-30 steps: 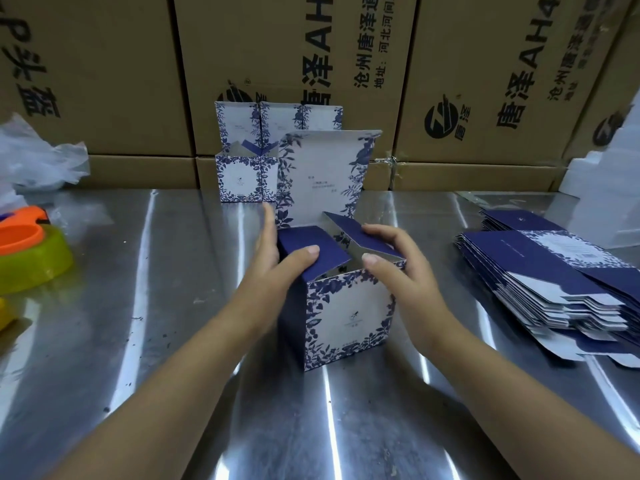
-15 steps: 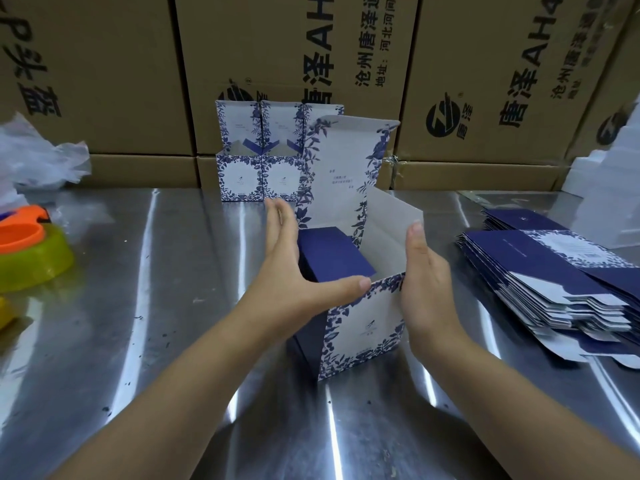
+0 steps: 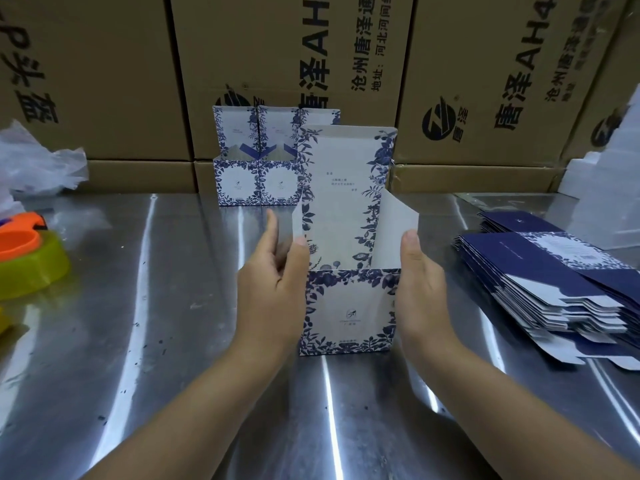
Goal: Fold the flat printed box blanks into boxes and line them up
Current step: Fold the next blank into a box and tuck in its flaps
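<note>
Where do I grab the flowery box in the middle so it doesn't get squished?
Hold the box by its two side walls, below the rim, one hand from each side. Those walls stand flat and upright; the tall lid and side flaps above are loose.

brown cartons [image 3: 242, 46] | 唐泽 ah4 | 沧州唐泽通 | 地址:河北河间 | box [image 3: 349, 306] print illegible
</note>
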